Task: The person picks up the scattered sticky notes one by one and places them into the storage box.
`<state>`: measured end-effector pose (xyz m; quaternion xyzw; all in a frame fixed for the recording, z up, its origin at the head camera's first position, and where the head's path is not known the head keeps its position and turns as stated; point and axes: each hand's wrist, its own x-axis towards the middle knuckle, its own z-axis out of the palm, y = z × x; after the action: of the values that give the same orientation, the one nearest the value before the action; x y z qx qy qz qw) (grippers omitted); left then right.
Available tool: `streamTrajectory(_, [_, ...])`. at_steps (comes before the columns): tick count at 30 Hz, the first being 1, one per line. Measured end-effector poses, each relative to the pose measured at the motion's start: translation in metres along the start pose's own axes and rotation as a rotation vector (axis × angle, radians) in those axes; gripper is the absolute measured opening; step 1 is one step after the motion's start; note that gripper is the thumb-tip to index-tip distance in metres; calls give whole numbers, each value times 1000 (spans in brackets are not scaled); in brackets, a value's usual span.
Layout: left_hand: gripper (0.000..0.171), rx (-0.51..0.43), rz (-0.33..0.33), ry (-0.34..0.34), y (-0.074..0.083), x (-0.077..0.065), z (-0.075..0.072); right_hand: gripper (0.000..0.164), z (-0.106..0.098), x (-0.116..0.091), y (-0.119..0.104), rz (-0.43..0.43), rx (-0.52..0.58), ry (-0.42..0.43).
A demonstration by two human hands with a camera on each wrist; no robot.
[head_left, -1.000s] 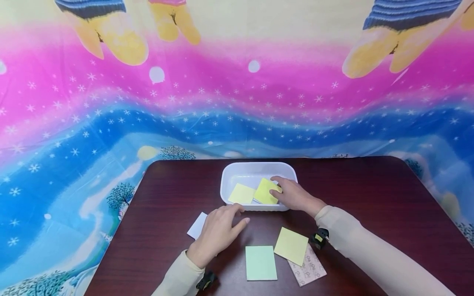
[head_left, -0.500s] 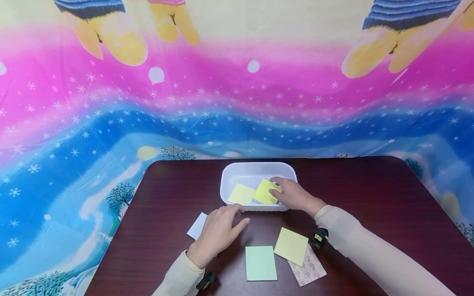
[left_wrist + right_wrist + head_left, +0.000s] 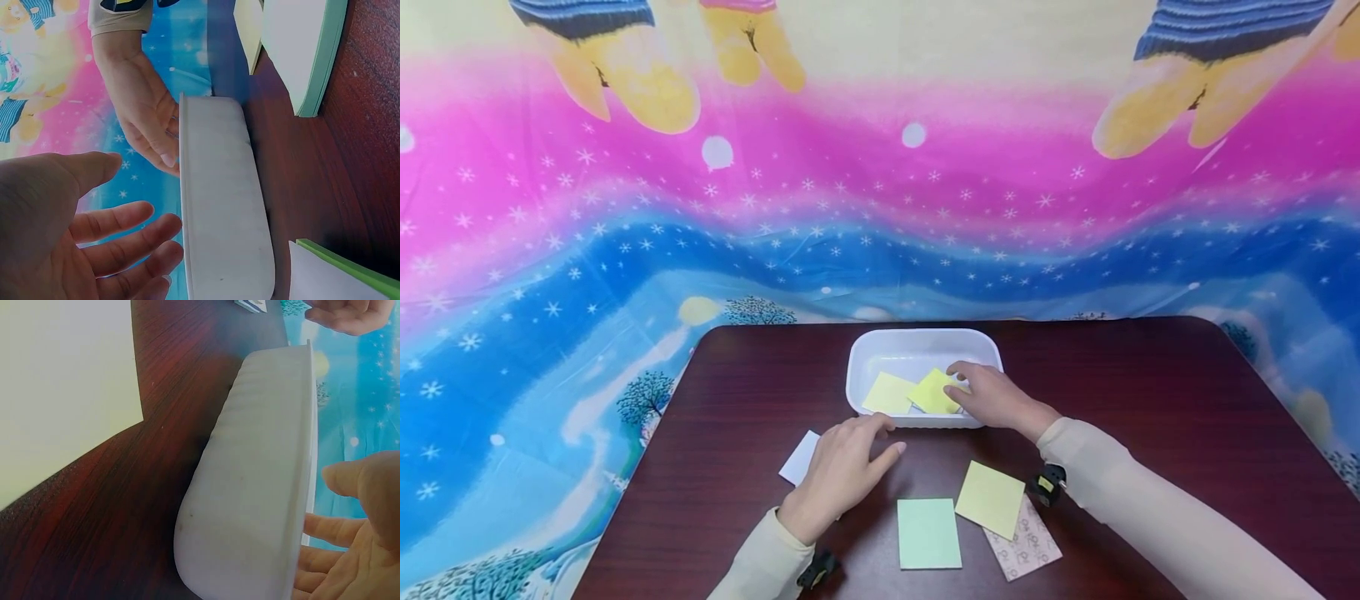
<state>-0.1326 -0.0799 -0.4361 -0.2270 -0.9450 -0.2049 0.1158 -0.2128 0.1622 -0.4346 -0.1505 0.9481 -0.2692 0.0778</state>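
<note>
Bright yellow pad: shifted since half a second earlier; its far corner has dropped and it now lies flatter inside the white tray, just beside the pale yellow pad.
Right hand: over the tray's right side; thumb and fingers apart, no grip seen from where I stand; whether a fingertip touches the pad I cannot tell.
Left hand: fingers loose, holding nothing, near the tray's front rim; contact unconfirmed.
Handling, in my judgement: let the pad settle flat before drawing the fingers back; lift them clear of its edge so it is not dragged or tipped onto its neighbour.
Obstructions: tray wall stands between the hands and the surface; the left hand partly covers a white-topped pad and could crowd the front rim.
Nearby stock: green pad on the surface; beside it, loose yellow pad overlapping a patterned pad.
Backdrop: printed cloth behind the far edge.
</note>
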Motion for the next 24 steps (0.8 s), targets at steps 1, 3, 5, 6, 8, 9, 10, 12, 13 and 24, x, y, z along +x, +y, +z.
streamTrajectory(1, [29, 2, 0, 1, 0, 0, 0, 46, 0, 0, 0, -1, 0, 8])
streamTrajectory(3, [30, 1, 1, 1, 1, 0, 0, 44, -2, -2, -2, -3, 0, 23])
streamTrajectory(5, [30, 1, 1, 0, 1, 1, 0, 42, -2, -4, -4, -10, -3, 40])
streamTrajectory(6, [30, 0, 0, -2, 1, 1, -1, 42, -3, -5, -5, -14, -6, 49])
streamTrajectory(8, [30, 0, -2, -4, 2, 1, -1, 41, -3, -8, -6, -25, -16, 65])
streamTrajectory(9, [30, -2, -3, -5, 2, 1, -1, 41, -4, -9, -7, -29, -21, 72])
streamTrajectory(10, [30, -4, -3, -6, 2, 1, -2, 41, -4, -10, -8, -34, -26, 79])
streamTrajectory(12, [31, -9, -5, -9, 2, 1, -2, 42, -4, -12, -8, -43, -35, 89])
streamTrajectory(13, [31, -11, -5, -9, 3, 1, -2, 42, -4, -12, -9, -47, -39, 94])
streamTrajectory(24, [31, -15, -7, -7, 3, 2, -4, 44, -6, -18, -10, -66, -28, 130])
